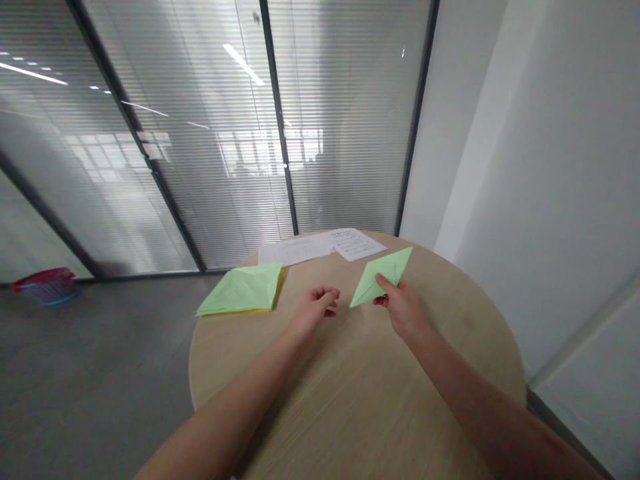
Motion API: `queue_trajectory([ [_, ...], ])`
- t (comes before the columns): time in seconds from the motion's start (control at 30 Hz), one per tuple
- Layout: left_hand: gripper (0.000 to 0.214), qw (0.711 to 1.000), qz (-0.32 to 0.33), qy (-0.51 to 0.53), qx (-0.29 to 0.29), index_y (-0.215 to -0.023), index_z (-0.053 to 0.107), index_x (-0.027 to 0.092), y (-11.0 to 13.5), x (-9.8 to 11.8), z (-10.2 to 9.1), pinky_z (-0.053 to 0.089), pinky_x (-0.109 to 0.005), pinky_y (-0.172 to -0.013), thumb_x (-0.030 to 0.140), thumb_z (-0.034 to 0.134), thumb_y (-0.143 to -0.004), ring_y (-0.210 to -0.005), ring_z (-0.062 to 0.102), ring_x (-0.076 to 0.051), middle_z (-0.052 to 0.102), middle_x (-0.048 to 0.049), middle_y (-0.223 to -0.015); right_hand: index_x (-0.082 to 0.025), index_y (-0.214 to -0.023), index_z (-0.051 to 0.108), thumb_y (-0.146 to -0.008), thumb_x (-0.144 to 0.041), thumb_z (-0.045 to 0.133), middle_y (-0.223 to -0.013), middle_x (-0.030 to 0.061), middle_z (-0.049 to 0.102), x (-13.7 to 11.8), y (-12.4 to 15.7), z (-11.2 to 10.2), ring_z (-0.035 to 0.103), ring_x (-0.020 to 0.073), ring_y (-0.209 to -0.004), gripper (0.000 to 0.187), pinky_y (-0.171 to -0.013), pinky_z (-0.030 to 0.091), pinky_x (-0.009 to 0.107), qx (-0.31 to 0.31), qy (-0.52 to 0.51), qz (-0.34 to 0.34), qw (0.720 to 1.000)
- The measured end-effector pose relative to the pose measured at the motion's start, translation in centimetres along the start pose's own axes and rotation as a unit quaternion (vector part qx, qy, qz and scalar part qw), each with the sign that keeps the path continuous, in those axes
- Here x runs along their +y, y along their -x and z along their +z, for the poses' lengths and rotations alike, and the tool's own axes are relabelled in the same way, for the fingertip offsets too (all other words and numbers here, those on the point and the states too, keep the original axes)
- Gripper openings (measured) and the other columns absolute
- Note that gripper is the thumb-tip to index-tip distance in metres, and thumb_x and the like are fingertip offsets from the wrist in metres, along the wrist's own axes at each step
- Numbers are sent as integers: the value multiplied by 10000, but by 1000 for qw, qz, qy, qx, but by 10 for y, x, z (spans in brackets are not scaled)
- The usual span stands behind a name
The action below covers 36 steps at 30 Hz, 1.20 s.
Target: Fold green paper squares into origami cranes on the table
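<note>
My right hand (400, 308) pinches a folded light-green paper (383, 273), a pointed diamond-like shape, and holds it just above the round wooden table (360, 387). To its left my left hand (317, 303) rests on the table with fingers curled in and nothing visible in them. It is a short gap away from the folded paper. A stack of green and yellow paper sheets (245, 290) lies further left, near the table's edge.
White printed sheets (320, 247) lie at the far edge of the table. Glass partitions with blinds (225, 147) stand behind it, a white wall (540, 167) to the right. A red and blue basket (47, 285) sits on the grey floor at far left.
</note>
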State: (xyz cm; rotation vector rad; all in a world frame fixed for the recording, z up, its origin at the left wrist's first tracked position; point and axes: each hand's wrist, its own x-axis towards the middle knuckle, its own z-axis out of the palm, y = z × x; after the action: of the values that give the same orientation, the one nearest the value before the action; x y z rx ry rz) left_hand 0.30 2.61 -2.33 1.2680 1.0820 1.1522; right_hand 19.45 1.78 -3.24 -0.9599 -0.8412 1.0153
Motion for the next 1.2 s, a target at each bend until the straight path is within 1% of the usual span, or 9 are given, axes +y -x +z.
queue_trajectory([
  [0.07,233,1000,29,9,7,-870,715,166,2,4,0,517,-264,-636,326,708,-702,-758,601,-158,670,-65,-905,-173,-877,702,-687,-484,766,-849,84,740,6,5,4,648,198,-660,370,-518,477,276,-51,42,10,998],
  [0.13,254,999,34,18,3,-891,719,164,3,7,0,515,-267,-647,338,713,-706,-777,610,-167,678,-69,-910,-163,-884,708,-724,-485,740,-829,84,740,12,12,9,647,195,-653,361,-529,478,273,-103,83,13,991],
  [0.2,231,999,26,28,-12,-848,710,157,3,7,0,511,-272,-643,337,713,-704,-751,612,-168,673,-61,-843,-157,-909,709,-757,-481,712,-822,85,738,15,17,13,646,194,-657,358,-542,483,273,-143,113,12,983],
  [0.3,189,999,14,33,-32,-741,669,156,3,4,0,509,-282,-624,332,709,-688,-679,602,-161,648,-39,-738,-158,-910,703,-770,-483,693,-817,87,735,16,21,16,653,204,-673,355,-557,495,284,-164,147,11,975],
  [0.47,153,999,8,38,-32,-657,577,177,4,2,0,501,-270,-591,288,682,-662,-622,579,-144,585,2,-664,-164,-845,694,-765,-488,683,-778,76,723,16,23,18,644,203,-659,333,-559,497,288,-173,171,12,970],
  [0.63,189,998,7,62,-16,-628,476,196,4,0,2,458,-231,-543,270,649,-645,-573,534,-118,503,42,-616,-162,-819,691,-748,-490,695,-747,66,710,18,25,21,636,203,-635,336,-569,508,303,-175,186,6,967],
  [0.87,213,997,23,67,-16,-617,456,194,5,-3,6,457,-234,-564,262,657,-631,-570,491,-103,458,58,-615,-159,-799,713,-772,-501,686,-719,56,705,21,28,21,631,196,-632,345,-574,488,287,-156,190,-9,969],
  [1.03,245,996,-10,76,-37,-643,454,197,3,-7,7,450,-245,-576,295,679,-643,-572,501,-106,471,52,-631,-166,-820,713,-784,-502,687,-736,55,708,23,27,20,632,196,-638,339,-572,490,287,-147,171,-21,974],
  [1.2,285,995,-32,72,-63,-660,450,200,4,-8,8,450,-267,-603,343,696,-659,-610,566,-136,505,35,-658,-171,-840,716,-771,-510,696,-780,72,729,24,26,21,648,207,-653,347,-584,507,301,-123,150,-13,981],
])
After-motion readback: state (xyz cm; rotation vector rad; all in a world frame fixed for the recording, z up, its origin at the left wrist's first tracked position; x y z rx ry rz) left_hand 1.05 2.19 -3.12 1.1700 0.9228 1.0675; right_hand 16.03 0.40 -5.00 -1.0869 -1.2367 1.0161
